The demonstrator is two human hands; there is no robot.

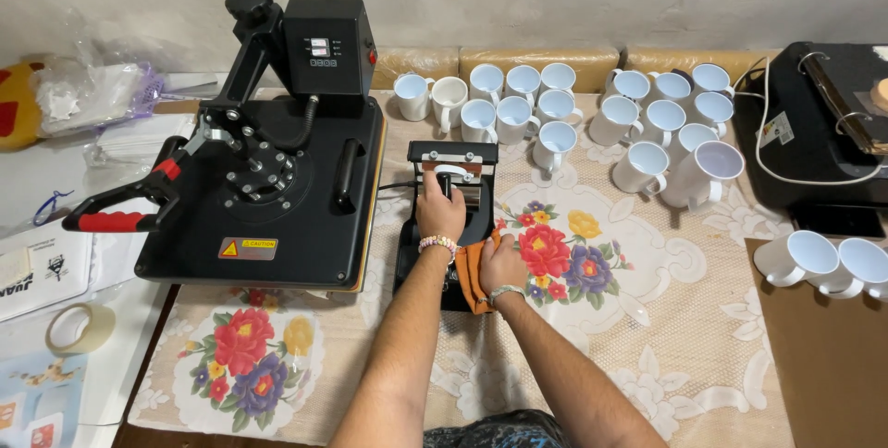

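A small black mug press point(451, 154) stands at the table's middle, with a white mug clamped in it. My left hand point(440, 211) grips the press's black lever handle from above. My right hand point(502, 266) rests on the near right side of the press and holds a folded orange cloth point(471, 274) against it. Both forearms reach in from the bottom edge.
A large black flat heat press point(268, 189) with a red-gripped handle sits to the left. Several white mugs point(555, 106) stand behind and to the right. Another black machine point(819, 124) is at the far right; a tape roll point(79, 328) and papers lie left.
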